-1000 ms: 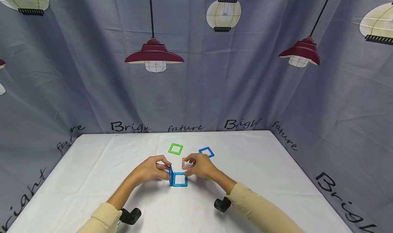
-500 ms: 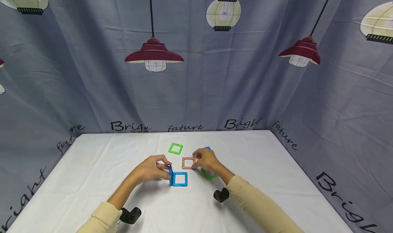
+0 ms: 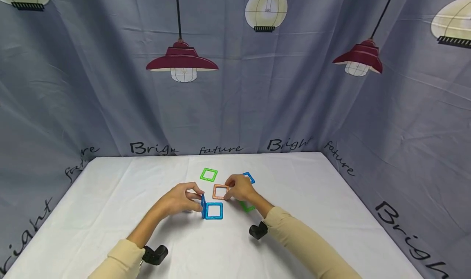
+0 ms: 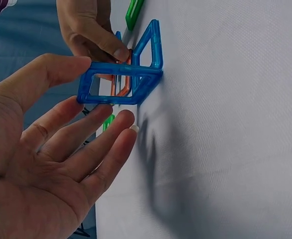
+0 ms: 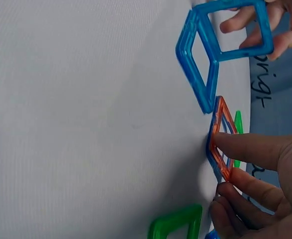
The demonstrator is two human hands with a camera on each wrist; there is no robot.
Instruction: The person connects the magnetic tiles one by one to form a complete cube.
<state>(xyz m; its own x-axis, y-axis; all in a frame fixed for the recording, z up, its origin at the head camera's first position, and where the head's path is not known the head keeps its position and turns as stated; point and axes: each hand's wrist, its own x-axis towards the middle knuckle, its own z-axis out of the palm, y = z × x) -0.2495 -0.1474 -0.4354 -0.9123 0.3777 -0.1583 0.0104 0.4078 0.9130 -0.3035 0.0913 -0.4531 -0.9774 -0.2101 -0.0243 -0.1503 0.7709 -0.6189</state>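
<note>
My left hand (image 3: 180, 199) pinches an upright blue square magnetic tile (image 4: 108, 100) between thumb and fingertips, the other fingers spread loosely. That tile meets the edge of a second blue square tile (image 3: 214, 217), which lies flat on the table, so the two form an L. Just behind them, my right hand (image 3: 241, 188) pinches an orange square tile (image 3: 220, 185) by its right side with thumb and fingers. In the right wrist view a blue edge (image 5: 211, 154) shows along the orange tile (image 5: 224, 172).
A green square tile (image 3: 211, 169) lies at the back. Partly covered by the right hand and wrist are a blue tile (image 3: 251, 178) behind and another green tile (image 3: 248, 210) in front. White cloth (image 3: 206, 250) covers the table, with a grey printed curtain (image 3: 228, 107) behind.
My right hand has moved from beside the flat blue tile back to the orange tile, taken hold of it and shifted it slightly left. The left hand keeps its hold on the upright tile.
</note>
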